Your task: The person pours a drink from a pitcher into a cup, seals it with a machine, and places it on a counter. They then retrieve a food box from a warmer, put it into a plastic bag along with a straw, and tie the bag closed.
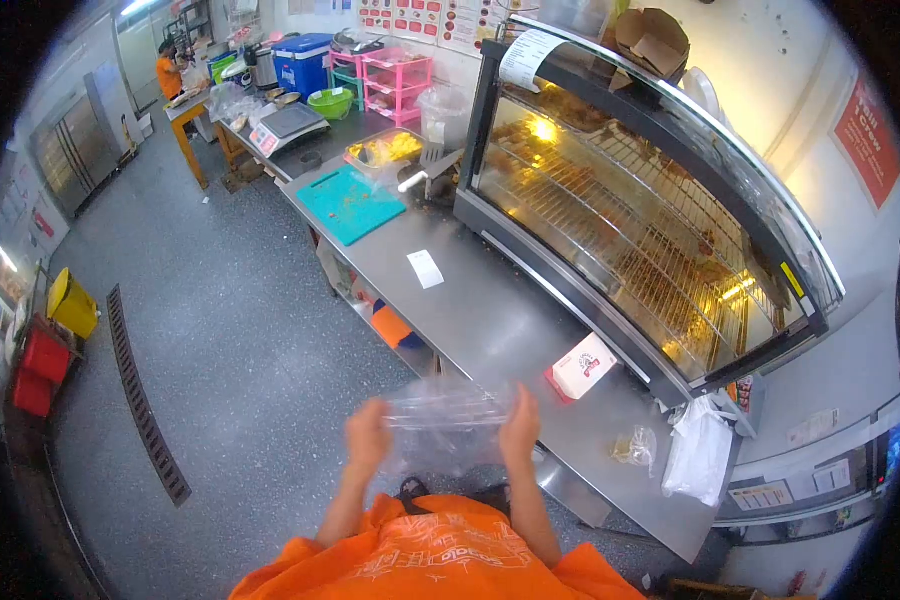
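Note:
A clear plastic bag (pixel 444 430) is stretched between my two hands, in front of my orange shirt. My left hand (pixel 368 436) is closed on the bag's left edge, slightly blurred. On the opposite edge, my right hand (pixel 519 428) grips the plastic near the steel counter's front. The bag looks thin and see-through, and I cannot make out anything inside it. Beyond my right hand, a white and red box (pixel 584 366) sits on the counter. A small clear bag with something pale in it (pixel 634 447) lies to the right.
The steel counter (pixel 470 325) holds a glass warming cabinet (pixel 630 210), a teal cutting board (pixel 351 204), a paper slip (pixel 425 269) and a stack of white bags (pixel 697 452). A scale (pixel 288 125) stands farther back. Another person (pixel 169 75) is in the far background.

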Available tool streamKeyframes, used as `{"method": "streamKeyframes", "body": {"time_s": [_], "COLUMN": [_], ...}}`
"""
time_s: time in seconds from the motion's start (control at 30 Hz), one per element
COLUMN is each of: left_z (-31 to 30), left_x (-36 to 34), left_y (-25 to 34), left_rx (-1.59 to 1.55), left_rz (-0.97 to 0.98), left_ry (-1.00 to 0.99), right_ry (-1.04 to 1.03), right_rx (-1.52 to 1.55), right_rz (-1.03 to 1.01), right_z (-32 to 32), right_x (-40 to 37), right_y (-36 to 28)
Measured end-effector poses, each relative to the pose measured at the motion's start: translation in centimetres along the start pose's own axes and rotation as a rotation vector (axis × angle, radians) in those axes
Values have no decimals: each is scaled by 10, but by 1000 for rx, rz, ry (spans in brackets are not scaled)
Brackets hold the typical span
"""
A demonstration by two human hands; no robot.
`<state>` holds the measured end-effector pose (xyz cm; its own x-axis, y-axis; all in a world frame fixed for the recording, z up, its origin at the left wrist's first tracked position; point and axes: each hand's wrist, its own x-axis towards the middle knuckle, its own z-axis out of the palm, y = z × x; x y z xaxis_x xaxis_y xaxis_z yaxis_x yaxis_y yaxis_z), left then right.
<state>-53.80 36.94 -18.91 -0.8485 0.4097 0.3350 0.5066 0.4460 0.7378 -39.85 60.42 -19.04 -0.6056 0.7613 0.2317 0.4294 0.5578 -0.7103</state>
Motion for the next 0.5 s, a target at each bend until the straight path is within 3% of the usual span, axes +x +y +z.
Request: {"method": "streamKeyframes", "body": {"time_s": [0.03, 0.1, 0.13, 0.17, 0.2, 0.23, 0.27, 0.3, 0.33, 0.37, 0.4, 0.43, 0.47, 0.5], "left_z": [-17, -44, -58, -71, -80, -84, -107, -124, -153, -187, -216, -240, -248, -236], "left_x": [-3, -25, -31, -25, -21, -19, 17, 49, 80, 112, 120, 111, 91, 60], "left_y": [-28, -80, -104, -141, -183, -204, -180, -171, -119, -44, 48, 86, 111, 101], "left_rx": [87, 250, 327, 327, 433, 528, 643, 670, 615, 406, 141, 231, 192, 149], "left_rz": [-53, -238, -369, -369, -623, -864, -695, -515, -206, -202, -238, 24, 226, 330], "left_ry": [67, 129, 123, 125, -245, -626, -677, -349, 58, 254, 486, 747, 1030, 1182], "right_ry": [1, -276, -271, -460, -653, -624, -603, -672, -434, -384, -147, 99, 354, 481], "right_rx": [2, -188, -185, -334, -485, -358, -236, -115, 106, 151, 277, 401, 536, 605], "right_rz": [-1, 178, 172, 65, -41, -137, -236, -193, -414, -364, -524, -683, -653, -635], "right_z": [1, 9, 22, 38, 45, 46, 44, 17, 13, -25, -65, -95, -111, -113], "right_x": [-5, -18, -19, -22, -26, 3, 33, 66, 91, 110, 111, 108, 92, 73], "right_y": [9, 33, 48, 66, 77, 45, 7, -67, -102, -174, -224, -260, -281, -277]}}
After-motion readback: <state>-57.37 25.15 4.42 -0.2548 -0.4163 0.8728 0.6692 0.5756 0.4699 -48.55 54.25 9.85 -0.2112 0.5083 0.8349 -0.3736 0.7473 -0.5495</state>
